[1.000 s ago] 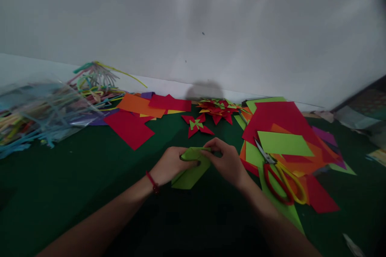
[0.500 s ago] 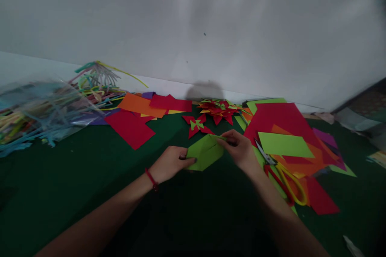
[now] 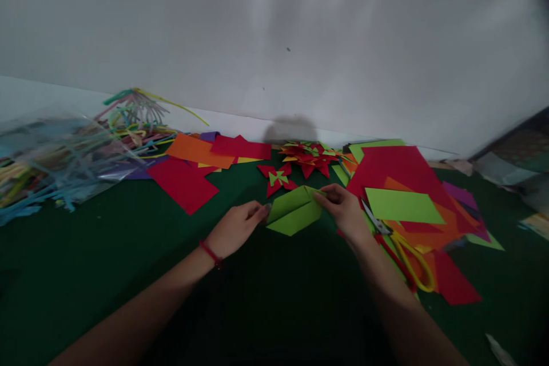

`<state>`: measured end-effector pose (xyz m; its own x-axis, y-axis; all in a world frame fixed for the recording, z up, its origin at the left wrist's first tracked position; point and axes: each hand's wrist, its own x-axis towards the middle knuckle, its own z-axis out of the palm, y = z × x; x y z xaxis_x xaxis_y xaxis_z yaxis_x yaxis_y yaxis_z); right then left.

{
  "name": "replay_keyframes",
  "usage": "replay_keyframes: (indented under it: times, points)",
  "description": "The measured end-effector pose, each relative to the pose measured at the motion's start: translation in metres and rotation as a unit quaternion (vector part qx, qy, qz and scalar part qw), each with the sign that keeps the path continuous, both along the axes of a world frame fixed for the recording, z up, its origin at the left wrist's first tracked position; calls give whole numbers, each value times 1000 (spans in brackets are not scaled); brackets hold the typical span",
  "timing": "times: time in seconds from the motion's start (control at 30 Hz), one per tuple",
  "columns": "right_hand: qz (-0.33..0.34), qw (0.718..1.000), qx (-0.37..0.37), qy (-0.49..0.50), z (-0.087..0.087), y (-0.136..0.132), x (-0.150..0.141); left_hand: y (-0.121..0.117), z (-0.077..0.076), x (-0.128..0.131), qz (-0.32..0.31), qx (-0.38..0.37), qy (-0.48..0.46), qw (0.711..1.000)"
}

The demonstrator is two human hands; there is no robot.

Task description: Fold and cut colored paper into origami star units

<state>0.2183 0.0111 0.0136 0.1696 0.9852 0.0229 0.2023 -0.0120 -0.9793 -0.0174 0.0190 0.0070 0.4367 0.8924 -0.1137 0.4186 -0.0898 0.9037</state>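
Observation:
Between my hands is a folded piece of green paper (image 3: pixel 295 214), creased along its length and pointed at the edges. My left hand (image 3: pixel 238 226) pinches its left corner between thumb and fingers, and a red bracelet circles that wrist. At the upper right corner my right hand (image 3: pixel 342 209) grips the paper, thumb on the near face. Just beyond the paper lies a red folded paper star with a green centre (image 3: pixel 278 178). Further back sits a pile of similar red, green and orange folded stars (image 3: pixel 309 155).
Scissors with red and yellow handles (image 3: pixel 405 251) lie at the right on coloured paper, near a green sheet (image 3: pixel 404 206) and a large red sheet (image 3: pixel 390 171). Left are red paper (image 3: pixel 184 183), orange paper (image 3: pixel 199 150) and a plastic bag of pipe cleaners (image 3: pixel 64 154). A white wall (image 3: pixel 274 40) rises behind.
The green paper has tilted and turned so that its lengthwise crease shows more. My left hand has shifted its hold up to the left corner; my right hand has moved slightly right.

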Motion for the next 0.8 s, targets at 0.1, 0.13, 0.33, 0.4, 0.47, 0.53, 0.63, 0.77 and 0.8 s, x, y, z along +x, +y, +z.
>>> replay_keyframes:
  times: [0.1,0.13,0.33,0.4,0.47,0.53,0.63,0.77,0.8]
  points:
    - [40,999,-4,7,1,-2,-5,2,-1,4,53,38,-59,996]
    - [60,998,-7,5,1,-2,-7,1,-1,6,53,30,-82,995]
    - [177,984,-35,3,-1,-7,-21,-10,9,11,-34,1,-133,990]
    - [197,980,-23,-8,0,-9,-24,-12,12,11,-56,26,-119,991]
    - [202,979,-9,-24,2,-10,-25,-13,14,10,-83,45,-103,990]
    - [194,980,0,-35,3,-11,-27,-12,14,10,-95,56,-97,989]
    - [193,981,-12,-17,3,-11,-28,-11,14,9,-80,52,-106,990]
    - [209,976,-37,57,1,-10,-28,-8,12,9,-52,57,-131,988]
    - [207,975,-34,68,1,-10,-28,-8,11,8,-49,69,-133,987]
